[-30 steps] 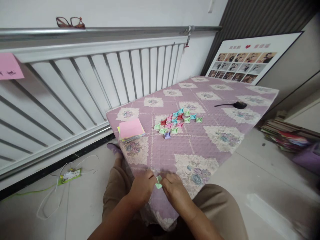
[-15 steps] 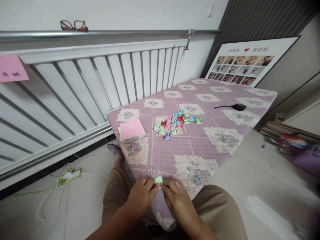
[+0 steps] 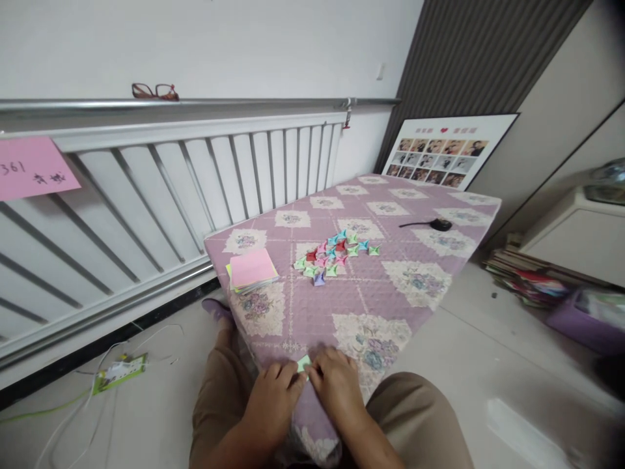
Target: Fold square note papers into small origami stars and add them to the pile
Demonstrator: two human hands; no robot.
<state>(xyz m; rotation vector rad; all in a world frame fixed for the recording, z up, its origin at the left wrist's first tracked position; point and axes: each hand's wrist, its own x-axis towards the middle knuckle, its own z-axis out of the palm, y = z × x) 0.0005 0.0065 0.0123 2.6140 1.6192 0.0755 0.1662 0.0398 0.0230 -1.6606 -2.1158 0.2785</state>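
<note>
A small piece of light green folded paper (image 3: pixel 303 363) lies at the near corner of the table between my hands. My left hand (image 3: pixel 274 394) presses its left side with thumb and fingers closed on it. From the right, my right hand (image 3: pixel 336 378) has its fingers closed on the other side, the thumb near its lower edge. Both hands partly cover the paper. Farther up the cloth stand several small folded paper pieces (image 3: pixel 333 253) in green, pink, blue, red and purple. A stack of square coloured paper (image 3: pixel 254 268), pink on top, sits at the table's left edge.
The table wears a purple floral cloth (image 3: pixel 317 312). A black object with a thin handle (image 3: pixel 441 225) lies at its far right. A radiator (image 3: pixel 273 163) runs along the wall, with glasses (image 3: pixel 155 92) on the pipe above. A power strip (image 3: pixel 120 372) and cables lie on the floor.
The camera view has tilted up and shifted, so the scene sits lower. My hands stay on the green paper, which now shows as a narrower strip, with my right fingers farther over it.
</note>
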